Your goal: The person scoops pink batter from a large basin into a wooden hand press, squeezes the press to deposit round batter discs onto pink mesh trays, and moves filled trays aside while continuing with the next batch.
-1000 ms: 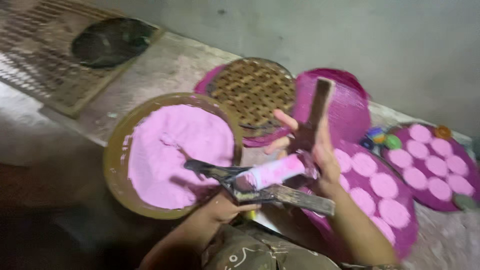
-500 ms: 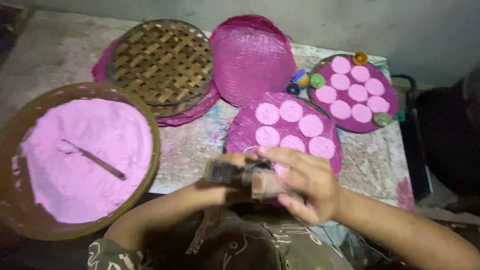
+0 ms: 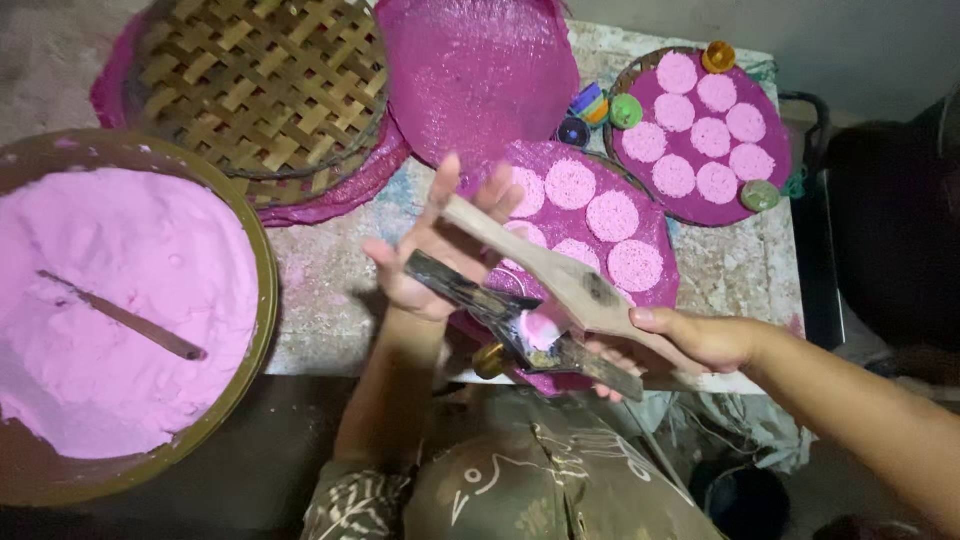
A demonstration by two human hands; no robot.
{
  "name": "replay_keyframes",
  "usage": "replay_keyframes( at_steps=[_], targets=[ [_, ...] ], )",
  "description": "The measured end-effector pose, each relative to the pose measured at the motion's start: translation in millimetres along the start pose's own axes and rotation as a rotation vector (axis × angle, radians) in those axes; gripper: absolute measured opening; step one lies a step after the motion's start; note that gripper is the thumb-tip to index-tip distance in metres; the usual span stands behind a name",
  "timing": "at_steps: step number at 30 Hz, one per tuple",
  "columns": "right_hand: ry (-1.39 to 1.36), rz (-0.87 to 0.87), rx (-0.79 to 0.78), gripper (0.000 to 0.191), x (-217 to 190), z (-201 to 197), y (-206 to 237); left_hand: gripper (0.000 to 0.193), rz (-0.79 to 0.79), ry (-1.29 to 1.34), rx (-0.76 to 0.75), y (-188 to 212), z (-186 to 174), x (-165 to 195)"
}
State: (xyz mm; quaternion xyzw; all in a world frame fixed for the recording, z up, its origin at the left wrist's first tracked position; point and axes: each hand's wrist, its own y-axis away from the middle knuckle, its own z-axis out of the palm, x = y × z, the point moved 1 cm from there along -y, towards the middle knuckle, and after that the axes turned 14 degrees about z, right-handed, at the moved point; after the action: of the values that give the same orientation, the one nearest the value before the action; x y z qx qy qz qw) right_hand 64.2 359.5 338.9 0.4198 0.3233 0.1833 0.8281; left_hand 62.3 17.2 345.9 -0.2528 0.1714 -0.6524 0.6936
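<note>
The person is wearing an olive-brown patterned garment (image 3: 520,480) with pale line drawings, showing just below the stone table (image 3: 330,300). Both forearms are showing bare, and the left hand (image 3: 430,260) and right hand (image 3: 690,345) are wearing no gloves, rings or bands.
</note>
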Motion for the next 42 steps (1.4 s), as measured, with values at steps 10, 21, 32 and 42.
replay_keyframes(
  at_steps=[10, 21, 32, 42],
  targets=[
    [0.452, 0.172, 0.463, 0.083, -68.8, 6.9, 0.7, 0.03, 0.269, 0.168, 0.195, 22.7, -95.5, -22.6],
    [0.667, 0.155, 0.618, 0.089, -93.1, 60.2, -33.6, 0.019, 0.302, 0.283, 0.164, 36.3, -133.2, 6.1],
    [0.693, 0.095, 0.877, 0.078, -89.5, 56.5, -20.7, 0.022, 0.283, 0.33, 0.179, 17.7, -156.2, -32.3],
    [0.724, -0.128, 0.802, 0.077, -81.5, 61.6, -56.6, 0.027, 0.208, 0.175, 0.181, 15.3, -149.0, 14.2]
  ],
)
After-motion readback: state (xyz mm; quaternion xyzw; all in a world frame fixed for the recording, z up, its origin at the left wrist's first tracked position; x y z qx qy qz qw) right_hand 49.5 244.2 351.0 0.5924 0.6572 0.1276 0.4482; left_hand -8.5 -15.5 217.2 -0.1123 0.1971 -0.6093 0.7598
